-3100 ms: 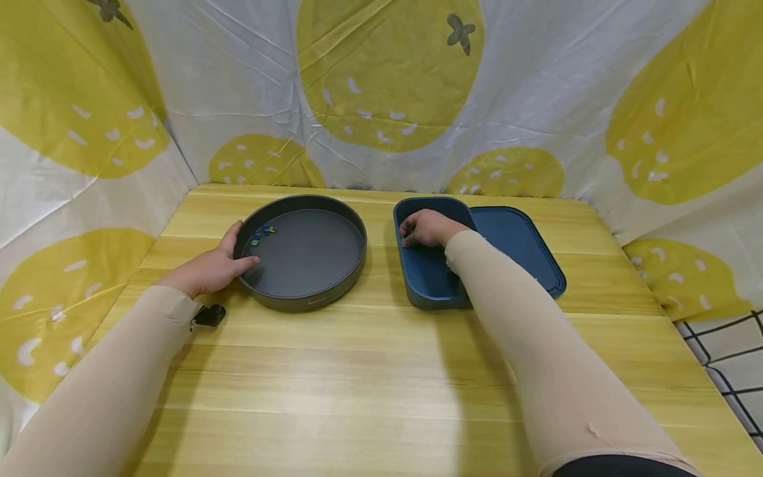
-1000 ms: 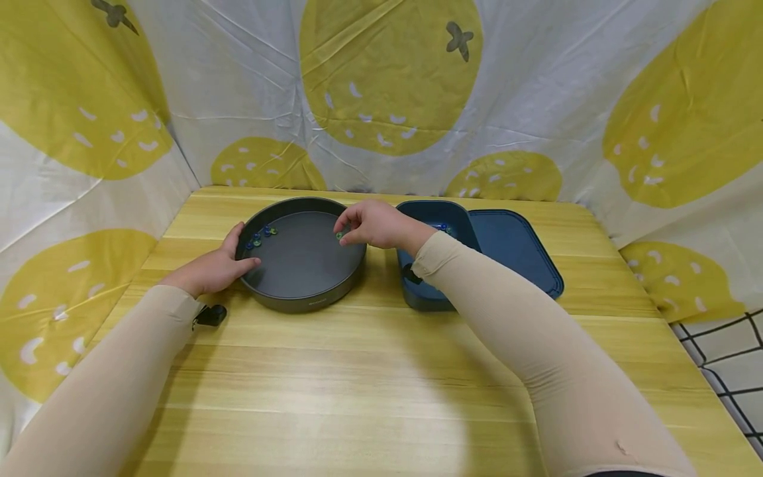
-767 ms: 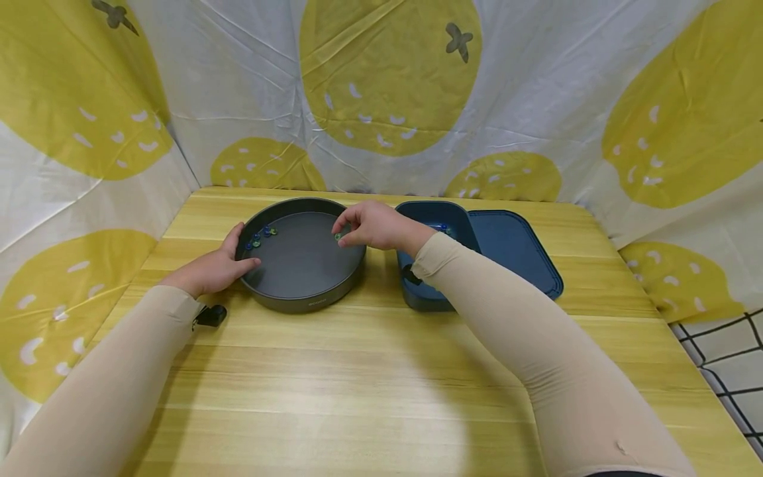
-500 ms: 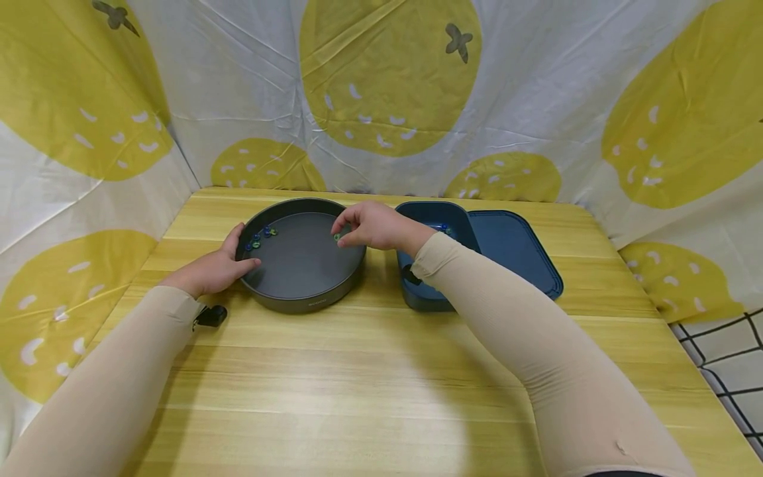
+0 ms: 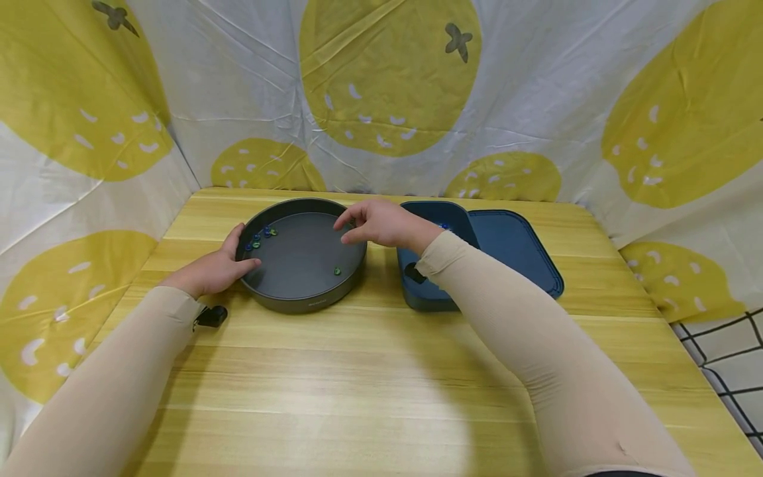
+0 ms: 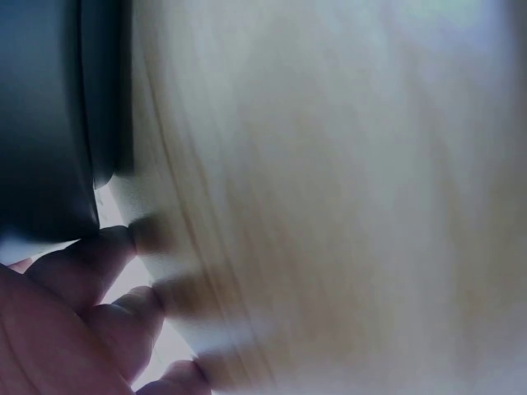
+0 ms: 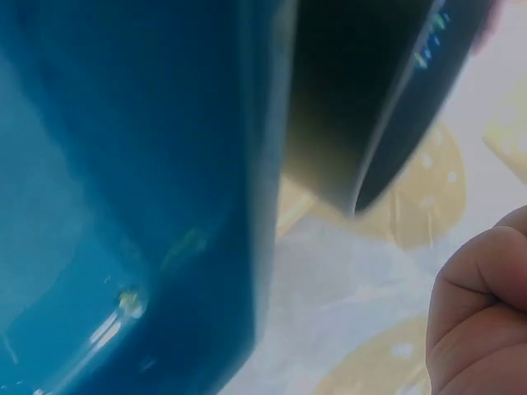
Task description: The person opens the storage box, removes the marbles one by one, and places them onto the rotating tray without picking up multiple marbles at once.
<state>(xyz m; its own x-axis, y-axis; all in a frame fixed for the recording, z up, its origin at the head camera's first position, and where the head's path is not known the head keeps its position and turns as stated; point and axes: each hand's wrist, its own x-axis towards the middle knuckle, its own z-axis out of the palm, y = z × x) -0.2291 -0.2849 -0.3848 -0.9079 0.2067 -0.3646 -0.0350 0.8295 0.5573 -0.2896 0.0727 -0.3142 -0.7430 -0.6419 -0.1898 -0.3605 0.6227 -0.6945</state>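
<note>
A round dark grey cake pan sits at left-centre of the table in the head view. My left hand holds its left side, thumb over the rim and fingers along the outer wall. Several small blue and green glass marbles lie together at the pan's left inner side. A lone green marble is near its right front wall. My right hand hovers over the pan's right rim, thumb and fingers apart, nothing between them. Beneath that wrist stands a blue rectangular box, with blue marbles partly hidden inside.
A flat blue lid lies to the right of the box. Behind the wooden table hangs a yellow-and-white patterned cloth. A black wire grid stands off the right edge.
My right hand came from the box to the pan with a green marble, and its fingers have since parted. That marble is now in the pan near the front. The left hand stays put.
</note>
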